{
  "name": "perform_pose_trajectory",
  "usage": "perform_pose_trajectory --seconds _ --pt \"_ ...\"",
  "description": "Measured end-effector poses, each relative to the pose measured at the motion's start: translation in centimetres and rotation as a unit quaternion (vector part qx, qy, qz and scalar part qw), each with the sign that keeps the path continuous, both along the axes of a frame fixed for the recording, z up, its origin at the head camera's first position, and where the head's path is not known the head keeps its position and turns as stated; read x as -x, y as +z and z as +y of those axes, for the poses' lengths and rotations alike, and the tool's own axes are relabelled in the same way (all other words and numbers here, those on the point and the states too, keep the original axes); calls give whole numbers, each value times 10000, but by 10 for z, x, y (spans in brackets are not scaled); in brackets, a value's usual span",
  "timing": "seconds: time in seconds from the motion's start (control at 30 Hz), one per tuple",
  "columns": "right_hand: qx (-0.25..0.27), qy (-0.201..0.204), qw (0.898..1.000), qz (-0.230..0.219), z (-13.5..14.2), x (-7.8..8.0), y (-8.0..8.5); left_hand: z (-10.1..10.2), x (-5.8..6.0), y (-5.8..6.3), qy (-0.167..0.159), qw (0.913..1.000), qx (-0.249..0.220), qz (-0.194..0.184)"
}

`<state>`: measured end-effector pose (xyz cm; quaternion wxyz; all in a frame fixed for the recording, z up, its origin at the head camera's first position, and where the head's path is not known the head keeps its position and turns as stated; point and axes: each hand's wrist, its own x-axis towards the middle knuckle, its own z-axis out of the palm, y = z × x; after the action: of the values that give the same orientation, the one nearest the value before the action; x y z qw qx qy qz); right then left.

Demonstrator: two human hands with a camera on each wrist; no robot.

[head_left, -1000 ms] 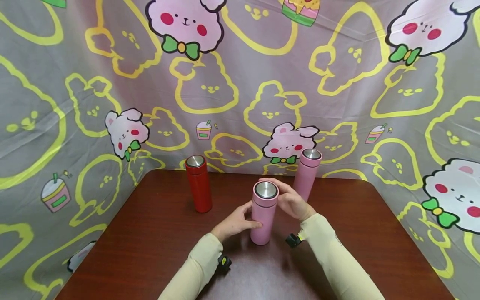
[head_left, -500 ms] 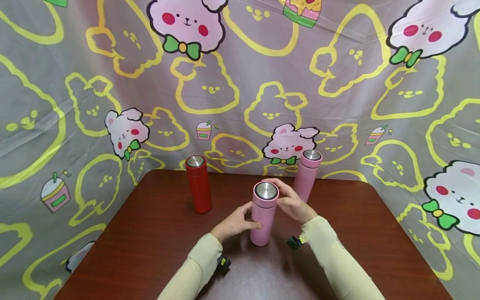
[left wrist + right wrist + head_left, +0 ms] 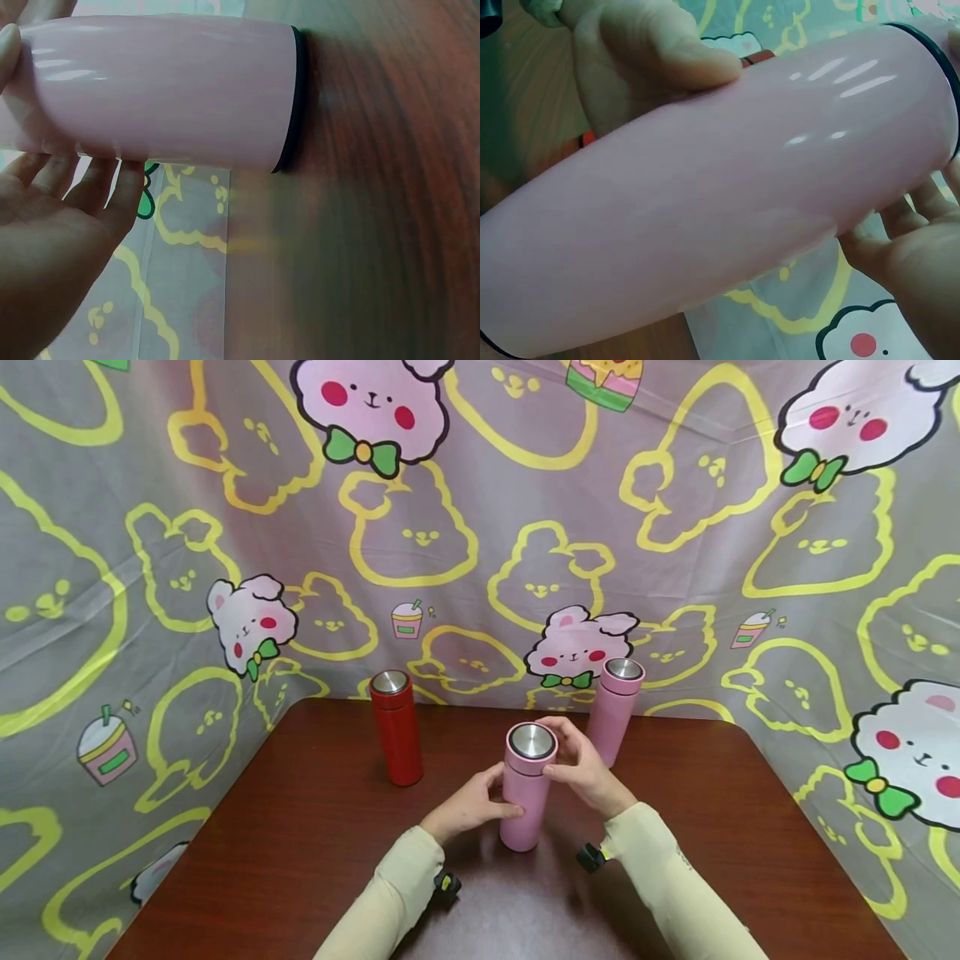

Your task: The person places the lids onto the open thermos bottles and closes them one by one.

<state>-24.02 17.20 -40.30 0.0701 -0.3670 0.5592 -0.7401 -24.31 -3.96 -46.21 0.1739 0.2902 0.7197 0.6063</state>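
Note:
A pink thermos (image 3: pixel 525 806) with a steel-topped lid (image 3: pixel 532 742) stands upright near the middle of the table. My left hand (image 3: pixel 467 804) grips its body from the left, thumb across the front. Up at the lid, my right hand (image 3: pixel 588 774) holds from the right, with its thumb at the lid's lower edge and the fingers behind, partly hidden. In the left wrist view the thermos (image 3: pixel 172 90) shows its dark base ring close to the tabletop. The right wrist view has both hands around the thermos (image 3: pixel 705 172).
A red thermos (image 3: pixel 399 735) stands at the back left of the brown table (image 3: pixel 300 827). Behind my right hand is a second pink thermos (image 3: pixel 615 710). Patterned cloth (image 3: pixel 480 502) hangs around the back and sides.
My right hand has turned a little around the lid, its thumb coming left onto the front and its wrist shifting slightly right and nearer. My left hand and the thermos body keep their place.

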Motion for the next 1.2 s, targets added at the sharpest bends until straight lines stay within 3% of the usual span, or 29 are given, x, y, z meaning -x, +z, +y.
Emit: perform_pose_trajectory --seconds 0.3,0.47,0.57,0.67,0.77,0.97,1.1,1.2 --pt "303 -607 9977 41 -7 -9 -1 0 -1 1 11 9999 -80 86" --pt "446 -777 9960 -54 -10 -10 -2 -1 0 1 19 9999 -102 72" --pt "478 -661 9967 -55 -10 -9 -2 -1 0 1 15 10000 -62 73" --pt "536 -162 9984 -71 -7 -6 -3 -1 1 1 16 10000 1 18" --pt "679 673 9953 -177 -4 1 -2 -2 -1 6 11 10000 52 -67" --pt "667 2249 9717 -257 0 19 6 -3 -14 30 43 9998 111 -142" --pt "525 3017 9518 -136 0 31 10 -4 -16 31 63 9997 124 -204" --pt "423 3250 9447 -100 -1 36 11 -3 -11 24 53 9996 157 -225"
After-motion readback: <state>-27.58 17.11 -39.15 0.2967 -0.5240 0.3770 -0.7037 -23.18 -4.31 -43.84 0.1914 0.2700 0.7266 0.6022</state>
